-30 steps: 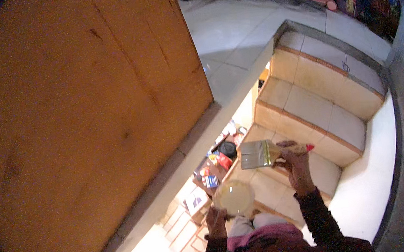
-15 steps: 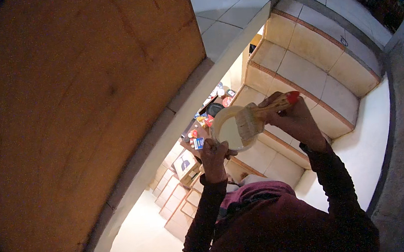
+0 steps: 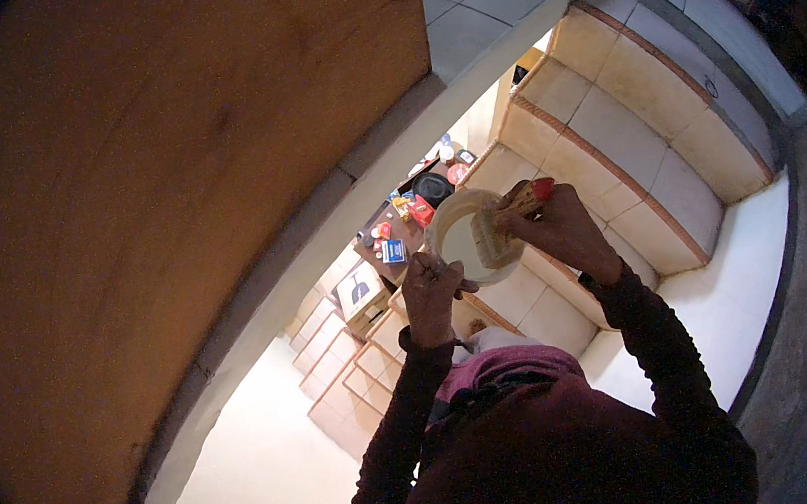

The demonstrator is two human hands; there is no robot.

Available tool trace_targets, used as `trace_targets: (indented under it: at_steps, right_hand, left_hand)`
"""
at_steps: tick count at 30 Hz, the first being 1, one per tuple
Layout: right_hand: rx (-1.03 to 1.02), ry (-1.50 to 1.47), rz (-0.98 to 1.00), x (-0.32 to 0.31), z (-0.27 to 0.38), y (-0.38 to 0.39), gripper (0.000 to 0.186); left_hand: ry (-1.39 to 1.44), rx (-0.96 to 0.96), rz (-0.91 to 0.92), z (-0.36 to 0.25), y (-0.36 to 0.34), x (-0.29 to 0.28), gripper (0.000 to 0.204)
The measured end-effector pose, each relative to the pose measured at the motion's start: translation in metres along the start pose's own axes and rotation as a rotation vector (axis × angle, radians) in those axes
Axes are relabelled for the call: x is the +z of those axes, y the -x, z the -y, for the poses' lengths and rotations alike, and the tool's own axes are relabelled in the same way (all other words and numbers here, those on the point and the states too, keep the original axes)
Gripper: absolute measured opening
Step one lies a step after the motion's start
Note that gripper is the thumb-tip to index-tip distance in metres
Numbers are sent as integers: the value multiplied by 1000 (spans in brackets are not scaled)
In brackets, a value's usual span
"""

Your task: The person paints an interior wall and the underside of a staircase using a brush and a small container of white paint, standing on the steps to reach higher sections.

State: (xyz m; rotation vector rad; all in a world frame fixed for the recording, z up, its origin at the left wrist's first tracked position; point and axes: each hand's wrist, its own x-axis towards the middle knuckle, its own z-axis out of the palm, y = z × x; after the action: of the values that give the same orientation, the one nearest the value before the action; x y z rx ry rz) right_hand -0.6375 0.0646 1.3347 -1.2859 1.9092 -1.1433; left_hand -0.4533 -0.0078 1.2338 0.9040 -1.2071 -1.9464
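My left hand [image 3: 431,294] grips the rim of a round pale tub [image 3: 450,211], its thumb over the near edge. White liquid that looks like paint [image 3: 460,247] lies in the tub. My right hand [image 3: 562,232] is closed around the wooden handle of a wide paintbrush [image 3: 495,239], whose tip end is red. The brush's flat bristles are inside the tub, against its right side. Part of the handle is hidden by my right fingers.
Tiled stairs [image 3: 602,142] with reddish-brown edges run on the right and below me. A large brown panel [image 3: 193,177] fills the left, above a ledge [image 3: 317,207]. Lower down, a dark table [image 3: 405,244] bears several small items beside a cardboard box [image 3: 361,292].
The brush has gone lower into the tub, its handle tilting nearer to it. My right hand has moved left, close to the rim. The view has shifted slightly.
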Motion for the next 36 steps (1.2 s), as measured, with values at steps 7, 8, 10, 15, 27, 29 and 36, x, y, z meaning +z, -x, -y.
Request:
trace_targets:
  at_steps: [7, 8, 10, 15, 27, 29, 36]
  right_hand:
    - [33, -279, -134, -3, 6, 12, 25]
    - [51, -368, -160, -4, 1, 14, 24]
    - [136, -571, -226, 2, -13, 16, 23]
    - [138, -850, -265, 22, -42, 19, 19]
    - [195, -1065, -138, 68, -78, 20, 24]
    - [194, -1106, -124, 78, -87, 20, 25]
    - [175, -1238, 1, 138, -121, 8, 27]
  left_hand:
    - [26, -7, -62, 9, 6, -8, 18]
    - [44, 0, -69, 10, 7, -10, 18]
    - [79, 14, -80, 14, 9, -14, 18]
    - [87, 25, -122, 2, 12, -19, 15]
    - [216, 39, -210, 22, 14, -45, 16]
    - [252, 48, -221, 25, 15, -49, 18]
    - [233, 96, -199, 58, 17, -106, 15]
